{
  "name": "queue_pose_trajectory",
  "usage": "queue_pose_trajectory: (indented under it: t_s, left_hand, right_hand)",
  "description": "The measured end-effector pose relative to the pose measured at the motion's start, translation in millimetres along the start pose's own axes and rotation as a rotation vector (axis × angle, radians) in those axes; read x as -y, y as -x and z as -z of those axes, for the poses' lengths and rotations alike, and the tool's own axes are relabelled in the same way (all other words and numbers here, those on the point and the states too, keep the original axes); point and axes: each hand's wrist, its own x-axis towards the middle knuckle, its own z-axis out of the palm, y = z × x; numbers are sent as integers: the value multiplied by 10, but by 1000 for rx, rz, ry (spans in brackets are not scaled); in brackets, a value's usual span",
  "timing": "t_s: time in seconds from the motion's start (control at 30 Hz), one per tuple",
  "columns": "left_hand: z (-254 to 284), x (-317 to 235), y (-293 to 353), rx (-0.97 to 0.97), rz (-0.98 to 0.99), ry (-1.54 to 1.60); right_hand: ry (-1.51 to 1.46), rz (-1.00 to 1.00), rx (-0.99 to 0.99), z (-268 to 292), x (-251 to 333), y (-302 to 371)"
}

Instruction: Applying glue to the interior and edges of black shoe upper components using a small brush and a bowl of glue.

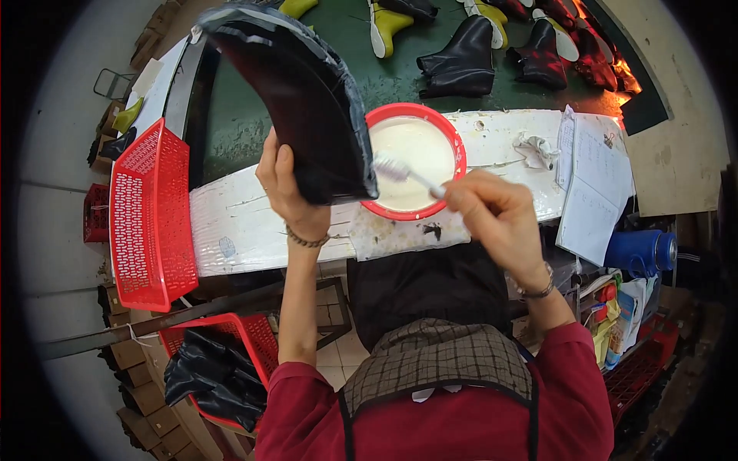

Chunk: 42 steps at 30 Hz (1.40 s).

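Note:
A black boot (307, 107) is raised at the upper left of the workbench, its sole side tilted up. Whitish coating runs along its edge. My left hand (290, 180) is closed around it from below. In my right hand (492, 215) is the handle of a small brush (421, 181), pinched between the fingers. The brush's pale bristles, slightly blurred, are close to the boot's lower edge; whether they touch it I cannot tell. Beneath them stands a round red basin (460, 146) holding creamy white liquid (415, 142).
Beyond the white bench (231, 238), several black boots (461, 58) and yellow-green lasts (392, 27) lie on a green surface, with an orange glow at far right. A red basket (157, 223) stands left. Crumpled tissue (538, 150), an open notebook (596, 203) and a blue bottle (634, 252) are right.

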Motion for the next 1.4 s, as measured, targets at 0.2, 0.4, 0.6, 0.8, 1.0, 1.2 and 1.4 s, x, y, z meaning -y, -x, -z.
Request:
queue_pose_trajectory:
  t_s: [0.2, 0.4, 0.6, 0.8, 1.0, 1.2, 1.4]
  left_hand:
    - [876, 207, 336, 234, 1030, 444]
    - [1222, 105, 13, 341, 1505, 1117]
    - [1303, 216, 166, 393, 1651, 1248]
    - [1224, 155, 55, 593, 1715, 1158]
    - [991, -262, -271, 491, 1667, 1001]
    - [863, -660, -389, 517, 1613, 969]
    - [921, -609, -244, 592, 1478, 922]
  right_hand:
    - [811, 307, -188, 449, -616, -395]
    - [1169, 586, -137, 448, -646, -514]
    - [936, 394, -135, 635, -703, -436]
    - [486, 494, -158, 565, -396, -547]
    - [391, 275, -110, 418, -314, -452]
    - [396, 385, -86, -131, 43, -447]
    - [356, 298, -55, -75, -43, -458]
